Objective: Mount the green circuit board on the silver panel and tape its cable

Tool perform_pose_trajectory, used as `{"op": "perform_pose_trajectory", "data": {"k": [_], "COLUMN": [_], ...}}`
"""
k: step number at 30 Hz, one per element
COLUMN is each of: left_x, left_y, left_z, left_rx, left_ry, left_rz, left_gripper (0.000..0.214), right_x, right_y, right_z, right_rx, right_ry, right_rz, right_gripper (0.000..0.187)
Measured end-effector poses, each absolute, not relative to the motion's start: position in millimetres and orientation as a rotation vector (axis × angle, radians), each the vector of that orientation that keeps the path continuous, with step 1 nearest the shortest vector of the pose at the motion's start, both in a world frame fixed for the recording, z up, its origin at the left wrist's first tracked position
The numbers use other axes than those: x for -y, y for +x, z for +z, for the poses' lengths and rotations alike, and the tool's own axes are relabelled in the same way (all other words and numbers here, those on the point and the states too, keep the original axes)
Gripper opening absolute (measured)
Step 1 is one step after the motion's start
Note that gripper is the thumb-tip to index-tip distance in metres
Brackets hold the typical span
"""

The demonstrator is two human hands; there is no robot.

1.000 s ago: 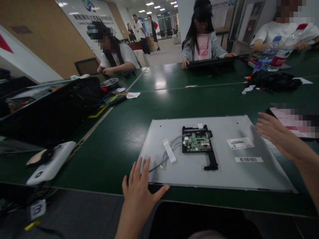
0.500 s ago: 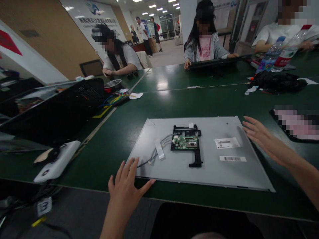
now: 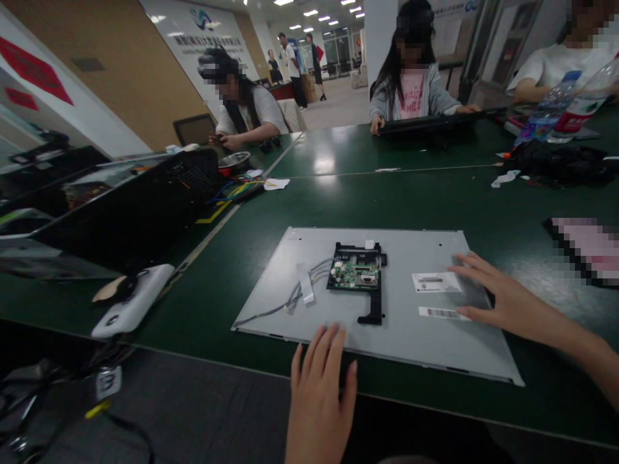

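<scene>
A flat silver display panel (image 3: 416,341) lies back side up on the green table before me. On its middle sits a green circuit board (image 3: 355,275) in a black bracket (image 3: 373,306), with grey cables (image 3: 264,314) running left under a strip of white tape (image 3: 306,288). Two white labels, the upper one (image 3: 435,282) larger, are stuck on the right part. My left hand (image 3: 322,380) is at the panel's front edge, fingers stretched, holding nothing. Over the right side, beside the labels, my right hand (image 3: 505,293) is open; whether it touches the panel I cannot tell.
A black computer case (image 3: 145,206) lies at the left, with a white power strip (image 3: 135,299) in front of it. Bottles (image 3: 549,106) and a black bundle (image 3: 561,161) stand far right. A pink-and-black object (image 3: 587,248) is at the right edge. Co-workers sit across the table (image 3: 333,200).
My left hand has moved right from the panel's front left corner to its front edge. My right hand has come left from the right edge over the labels. The panel has turned slightly.
</scene>
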State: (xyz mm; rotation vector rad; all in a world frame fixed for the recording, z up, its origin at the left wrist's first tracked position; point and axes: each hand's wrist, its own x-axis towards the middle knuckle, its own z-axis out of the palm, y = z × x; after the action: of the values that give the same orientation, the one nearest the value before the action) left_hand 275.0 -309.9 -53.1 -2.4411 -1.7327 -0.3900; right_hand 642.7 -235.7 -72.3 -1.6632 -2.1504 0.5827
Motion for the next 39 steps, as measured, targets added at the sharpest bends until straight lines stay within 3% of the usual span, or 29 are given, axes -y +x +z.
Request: {"op": "perform_pose_trajectory", "data": {"k": [18,39], "left_x": [293,253], "left_y": [270,236], "left_z": [-57,-46], "left_rx": [2.033,2.373], "left_ry": [-2.158,-1.873], "left_rz": [-0.426,-0.449], "left_gripper": [0.051,0.054], "right_x": [219,178], "right_y": [581,506], "right_z": [-76,-71], "right_rx": [2.376,2.390], "right_ry": [-1.579,-1.474], "right_rz": [0.286,0.357], "right_gripper": [0.070,0.069]}}
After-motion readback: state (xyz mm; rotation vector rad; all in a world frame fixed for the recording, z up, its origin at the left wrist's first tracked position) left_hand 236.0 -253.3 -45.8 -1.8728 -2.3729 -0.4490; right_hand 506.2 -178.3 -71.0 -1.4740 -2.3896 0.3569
